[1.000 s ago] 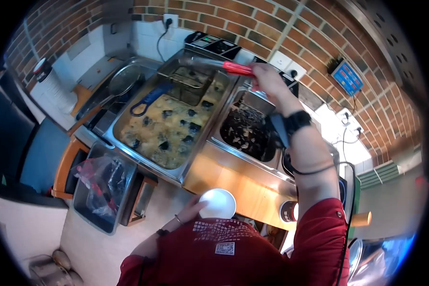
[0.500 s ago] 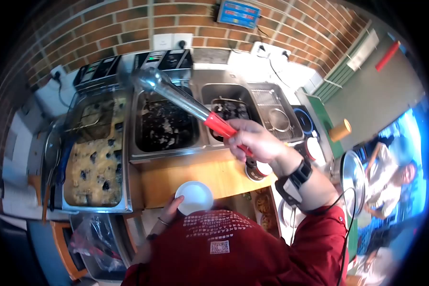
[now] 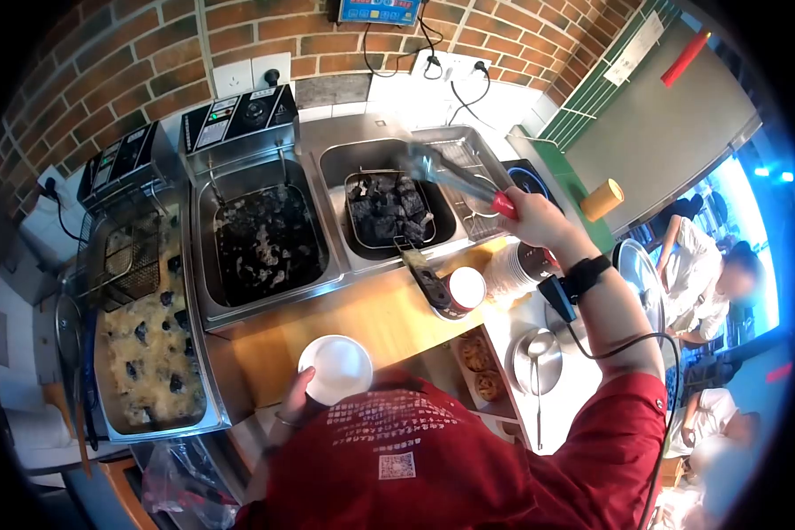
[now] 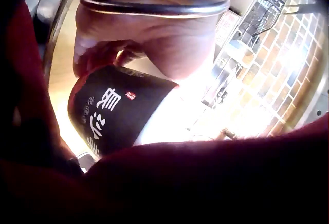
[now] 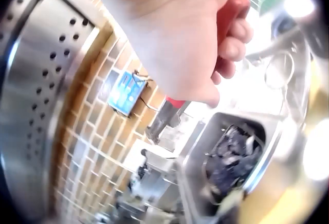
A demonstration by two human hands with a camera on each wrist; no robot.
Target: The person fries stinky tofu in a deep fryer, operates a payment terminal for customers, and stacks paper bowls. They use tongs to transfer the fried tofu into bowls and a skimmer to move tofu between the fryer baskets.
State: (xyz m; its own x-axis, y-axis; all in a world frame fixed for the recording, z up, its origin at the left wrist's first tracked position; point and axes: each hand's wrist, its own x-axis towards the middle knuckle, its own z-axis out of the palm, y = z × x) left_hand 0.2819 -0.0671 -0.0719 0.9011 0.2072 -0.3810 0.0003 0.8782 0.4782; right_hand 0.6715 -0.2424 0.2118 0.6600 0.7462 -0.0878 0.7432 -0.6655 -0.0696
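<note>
My left hand (image 3: 297, 397) grips a paper cup (image 3: 336, 369), its white inside facing up. In the left wrist view the cup (image 4: 121, 108) is black outside with white characters, and fingers wrap its side. My right hand (image 3: 539, 221) holds metal tongs (image 3: 464, 179) by their red handle. The blurred tips of the tongs hang over the far right corner of the right-hand fryer basin. Black fried pieces (image 3: 384, 208) fill a wire basket in that basin, below and left of the tongs. From the right wrist, these dark pieces (image 5: 234, 159) appear below the hand.
Two more fryers stand left: one with dark oil (image 3: 261, 243), one with foaming yellow oil (image 3: 146, 353). Stacked paper cups (image 3: 508, 269) and a white-lidded container (image 3: 465, 290) sit on the wooden counter (image 3: 265, 344). A ladle (image 3: 539, 353) lies right. People stand beyond the counter.
The head view has swung right. My right hand has carried the tongs from above the yellow-oil fryer, past the dark-oil fryer, to the right-hand basin. My left hand keeps hold of the cup.
</note>
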